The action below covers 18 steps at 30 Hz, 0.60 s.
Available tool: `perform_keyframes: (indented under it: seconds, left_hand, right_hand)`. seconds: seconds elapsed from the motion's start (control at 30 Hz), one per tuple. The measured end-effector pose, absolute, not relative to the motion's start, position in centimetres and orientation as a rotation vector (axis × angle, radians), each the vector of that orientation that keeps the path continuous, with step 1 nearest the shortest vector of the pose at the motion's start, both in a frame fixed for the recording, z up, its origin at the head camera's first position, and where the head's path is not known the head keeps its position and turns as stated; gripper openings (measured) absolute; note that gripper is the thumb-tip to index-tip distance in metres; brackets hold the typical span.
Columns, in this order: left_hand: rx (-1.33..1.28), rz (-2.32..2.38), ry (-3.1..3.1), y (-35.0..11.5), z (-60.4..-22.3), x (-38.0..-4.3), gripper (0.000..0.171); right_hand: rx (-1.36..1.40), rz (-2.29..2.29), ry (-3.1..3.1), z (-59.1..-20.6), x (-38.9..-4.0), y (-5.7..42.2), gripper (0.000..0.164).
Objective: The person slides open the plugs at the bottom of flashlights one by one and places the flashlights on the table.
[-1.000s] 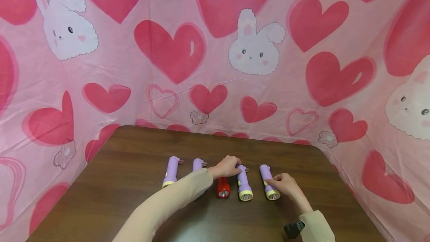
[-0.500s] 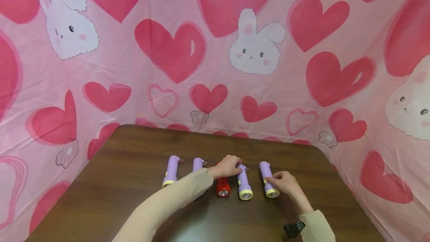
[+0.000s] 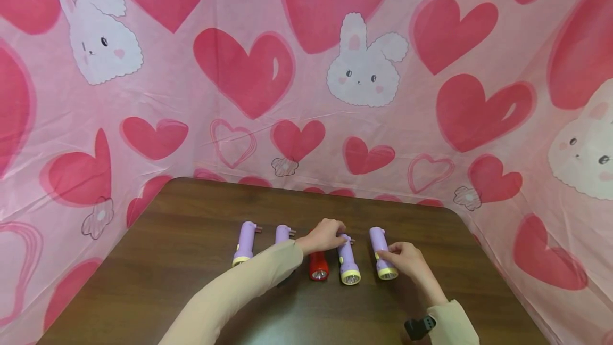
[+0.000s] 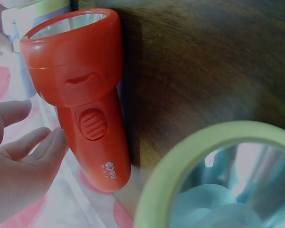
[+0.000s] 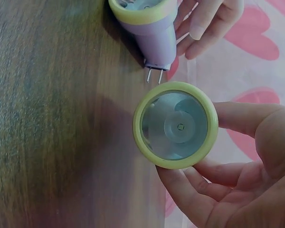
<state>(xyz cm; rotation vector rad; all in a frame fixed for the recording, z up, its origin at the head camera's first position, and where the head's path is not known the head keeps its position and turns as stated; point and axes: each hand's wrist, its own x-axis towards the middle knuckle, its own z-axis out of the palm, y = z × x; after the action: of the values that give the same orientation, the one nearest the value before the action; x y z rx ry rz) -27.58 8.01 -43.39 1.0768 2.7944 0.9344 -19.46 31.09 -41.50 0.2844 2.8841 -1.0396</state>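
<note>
A row of flashlights lies on the brown table in the head view. My left hand (image 3: 323, 236) reaches across the red flashlight (image 3: 318, 268), its fingertips by the tail of a purple flashlight (image 3: 346, 254) with a yellow rim. The left wrist view shows its thumb and fingers spread loosely beside the red flashlight's body. At the right end, my right hand (image 3: 407, 259) pinches another purple flashlight (image 3: 378, 239) between thumb and fingers. Its lens end (image 5: 175, 126) faces the right wrist camera. Metal prongs (image 5: 154, 75) stick out of the neighbouring purple flashlight's tail.
Two more purple flashlights lie to the left, one whole-bodied (image 3: 246, 238) and one (image 3: 281, 233) partly hidden by my left sleeve (image 3: 239, 292). The dark wood table (image 3: 143, 270) meets a pink heart-print cloth (image 3: 297, 95) at its far edge. A black device (image 3: 420, 328) sits at my right wrist.
My right hand has slid the rightmost purple flashlight slightly away from me, toward the table's far side. My left hand has barely shifted, its fingers rising a touch.
</note>
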Motion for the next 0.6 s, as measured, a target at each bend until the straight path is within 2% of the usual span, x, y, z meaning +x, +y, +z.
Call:
perform_keyframes:
  seconds: [0.27,0.6]
  left_hand:
    - [1.008,1.011,2.786,7.7,-43.1,-27.3,0.030]
    - [1.028,1.068,2.748,7.6,-42.2,-27.0,0.034]
  right_hand:
    - [0.273,-1.107,2.883,-41.2,-19.2,30.6,0.046]
    - [0.262,-1.154,2.892,-40.7,-18.7,29.7,0.046]
